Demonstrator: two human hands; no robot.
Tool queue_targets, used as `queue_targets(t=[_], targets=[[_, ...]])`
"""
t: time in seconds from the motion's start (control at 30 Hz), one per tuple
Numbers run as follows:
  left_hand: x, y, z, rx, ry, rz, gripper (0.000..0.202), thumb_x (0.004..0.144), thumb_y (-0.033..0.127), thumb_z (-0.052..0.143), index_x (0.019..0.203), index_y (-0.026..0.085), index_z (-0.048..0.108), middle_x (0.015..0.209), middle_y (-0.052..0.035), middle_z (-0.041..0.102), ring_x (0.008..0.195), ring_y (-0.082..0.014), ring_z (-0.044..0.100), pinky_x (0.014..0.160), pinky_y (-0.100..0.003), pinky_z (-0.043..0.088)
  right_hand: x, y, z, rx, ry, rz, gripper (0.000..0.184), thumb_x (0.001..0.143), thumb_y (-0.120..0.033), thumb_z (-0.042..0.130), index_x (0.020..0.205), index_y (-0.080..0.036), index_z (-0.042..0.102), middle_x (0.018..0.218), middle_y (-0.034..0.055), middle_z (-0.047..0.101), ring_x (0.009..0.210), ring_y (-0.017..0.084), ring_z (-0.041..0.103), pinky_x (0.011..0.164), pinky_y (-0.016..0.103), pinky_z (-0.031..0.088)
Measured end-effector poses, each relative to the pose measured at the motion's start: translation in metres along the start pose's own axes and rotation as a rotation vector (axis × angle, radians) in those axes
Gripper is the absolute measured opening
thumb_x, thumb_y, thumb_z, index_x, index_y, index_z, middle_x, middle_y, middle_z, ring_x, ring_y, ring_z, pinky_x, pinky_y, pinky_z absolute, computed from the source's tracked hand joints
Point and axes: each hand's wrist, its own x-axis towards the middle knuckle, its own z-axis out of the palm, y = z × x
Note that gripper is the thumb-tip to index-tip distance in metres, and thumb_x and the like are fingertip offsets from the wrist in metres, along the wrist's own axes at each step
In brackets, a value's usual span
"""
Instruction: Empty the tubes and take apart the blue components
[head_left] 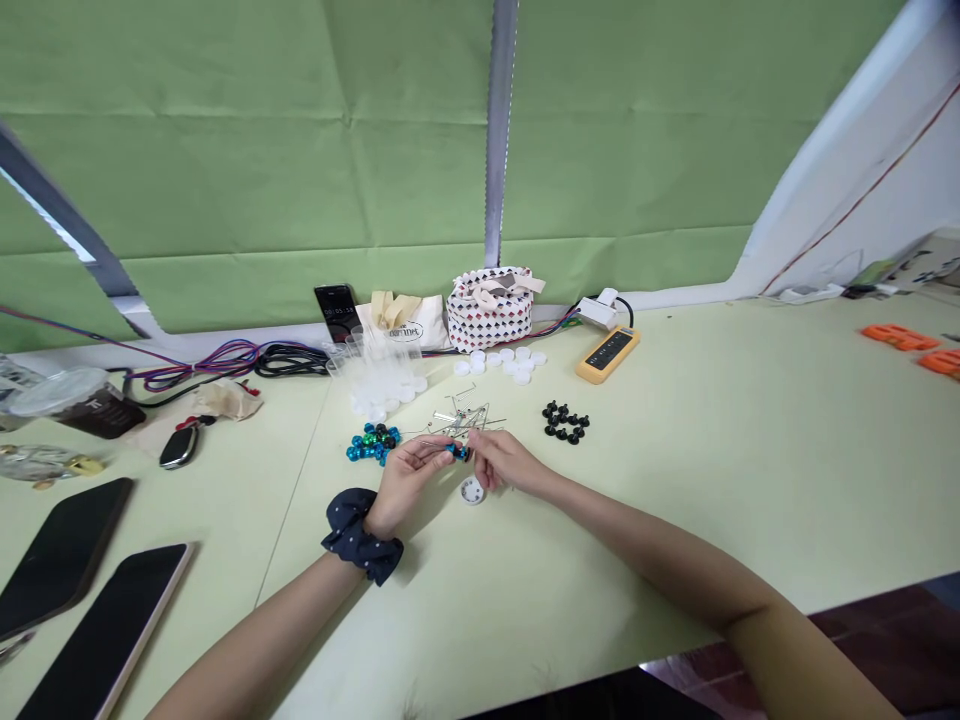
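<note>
Arms: The left arm (259, 625), with a dark dotted scrunchie (360, 537) at its wrist, and the right arm (660, 558) both reach in from the bottom edge and angle inward. They stay low over the table (712, 480), probably to steady small, fiddly handling.

Left hand (409, 478): Turned on its side, its fingers are closed narrowly around what looks like a thin metal pin (437, 443), keeping it level toward the other hand.

Right hand (506, 462): It comes in from the other side, its fingertips (474, 446) closed narrowly on a small blue bead (457, 452). The fingers partly hide the bead, so the exact grip is hard to tell.

Beside the hands: A small white disc (472, 490) lies just below the fingers. A loose pile of metal pins (461, 420) lies just beyond them, within easy reach.

Sorted pieces: Blue and green beads (373, 443) sit to the left, black beads (566, 423) to the right, apparently kept apart by kind.

Far edge: White bottle caps (501, 362), clear plastic cups (367, 352), a yellow power strip (607, 353) and a patterned basket (490, 308) line the back.

Left side: Two phones (64, 555) and a car key (178, 448) lie out of the way.
</note>
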Motion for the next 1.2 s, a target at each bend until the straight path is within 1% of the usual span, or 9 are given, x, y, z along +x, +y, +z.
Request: queue_targets(t=[0.1, 0.27, 0.37, 0.5, 0.6, 0.7, 0.9, 1.03, 1.2], targets=[[0.001, 0.000, -0.001, 0.005, 0.007, 0.001, 0.024, 0.073, 0.029, 0.072, 0.093, 0.016, 0.068, 0.094, -0.0086, 0.071, 0.086, -0.0201, 0.066, 0.085, -0.037, 0.052, 0.000, 0.002, 0.000, -0.003, -0.059, -0.046, 0.048, 0.078, -0.064, 0.050, 0.079, -0.016, 0.052, 0.047, -0.0039, 0.055, 0.038, 0.009, 0.049, 0.040, 0.018, 0.039], [0.000, 0.005, 0.000, 0.019, 0.006, -0.004, 0.026, 0.075, 0.032, 0.070, 0.095, 0.017, 0.067, 0.097, -0.0087, 0.069, 0.084, -0.0205, 0.065, 0.083, -0.039, 0.053, 0.001, 0.008, 0.000, -0.092, -0.005, -0.015, 0.059, 0.088, -0.064, 0.026, 0.083, -0.014, 0.056, 0.051, 0.0005, 0.057, 0.039, 0.010, 0.051, 0.040, 0.021, 0.039], [-0.004, 0.009, 0.005, 0.052, -0.084, 0.015, 0.027, 0.079, 0.034, 0.065, 0.100, 0.018, 0.065, 0.104, -0.0094, 0.065, 0.090, -0.0215, 0.064, 0.086, -0.040, 0.052, 0.000, 0.004, 0.000, -0.202, 0.177, -0.167, 0.052, 0.082, -0.058, 0.050, 0.115, -0.019, 0.048, 0.090, 0.0065, 0.066, 0.064, 0.013, 0.061, 0.052, 0.024, 0.047], [-0.010, 0.012, 0.013, 0.244, -0.231, 0.119, 0.024, 0.083, 0.034, 0.060, 0.101, 0.019, 0.066, 0.105, -0.0104, 0.062, 0.095, -0.0220, 0.060, 0.085, -0.035, 0.050, -0.004, -0.007, 0.000, -0.444, 0.186, -0.483, 0.066, 0.073, -0.045, 0.069, 0.130, -0.024, 0.043, 0.131, 0.0119, 0.049, 0.112, 0.024, 0.051, 0.088, 0.039, 0.046], [-0.012, 0.010, 0.017, 0.356, -0.239, 0.175, 0.023, 0.084, 0.032, 0.058, 0.100, 0.019, 0.068, 0.103, -0.0105, 0.062, 0.097, -0.0221, 0.058, 0.083, -0.033, 0.049, -0.004, -0.008, 0.001, -0.493, 0.123, -0.632, 0.039, 0.080, -0.038, 0.064, 0.116, -0.023, 0.058, 0.117, 0.0098, 0.060, 0.115, 0.024, 0.049, 0.099, 0.044, 0.037], [-0.010, 0.010, 0.017, 0.345, -0.185, 0.148, 0.022, 0.084, 0.030, 0.058, 0.098, 0.017, 0.068, 0.100, -0.0105, 0.063, 0.095, -0.0216, 0.058, 0.081, -0.032, 0.049, -0.003, -0.008, 0.000, -0.420, 0.134, -0.626, 0.020, 0.085, -0.034, 0.059, 0.100, -0.021, 0.063, 0.098, 0.0082, 0.066, 0.104, 0.022, 0.055, 0.095, 0.042, 0.041], [-0.008, 0.022, 0.013, 0.301, -0.230, 0.117, 0.021, 0.083, 0.032, 0.061, 0.094, 0.017, 0.070, 0.095, -0.0091, 0.067, 0.088, -0.0202, 0.061, 0.079, -0.031, 0.047, -0.004, -0.023, -0.006, -0.253, 0.111, -0.474, 0.061, 0.071, -0.039, 0.072, 0.124, -0.024, 0.047, 0.125, 0.0107, 0.052, 0.088, 0.017, 0.057, 0.074, 0.032, 0.051], [-0.007, 0.026, 0.013, 0.290, -0.204, 0.137, 0.021, 0.083, 0.032, 0.060, 0.091, 0.017, 0.070, 0.094, -0.0082, 0.068, 0.089, -0.0203, 0.061, 0.080, -0.031, 0.047, 0.000, -0.024, -0.003, -0.164, 0.105, -0.471, 0.035, 0.080, -0.040, 0.063, 0.110, -0.021, 0.061, 0.105, 0.0081, 0.061, 0.085, 0.016, 0.058, 0.081, 0.034, 0.051], [-0.003, 0.026, 0.009, 0.283, -0.121, 0.099, 0.025, 0.079, 0.032, 0.065, 0.097, 0.015, 0.069, 0.096, -0.0088, 0.070, 0.088, -0.0209, 0.063, 0.081, -0.033, 0.049, 0.010, -0.026, 0.000, -0.044, 0.218, -0.535, 0.029, 0.077, -0.039, 0.066, 0.101, -0.023, 0.069, 0.112, 0.0087, 0.053, 0.089, 0.016, 0.057, 0.074, 0.032, 0.054]])
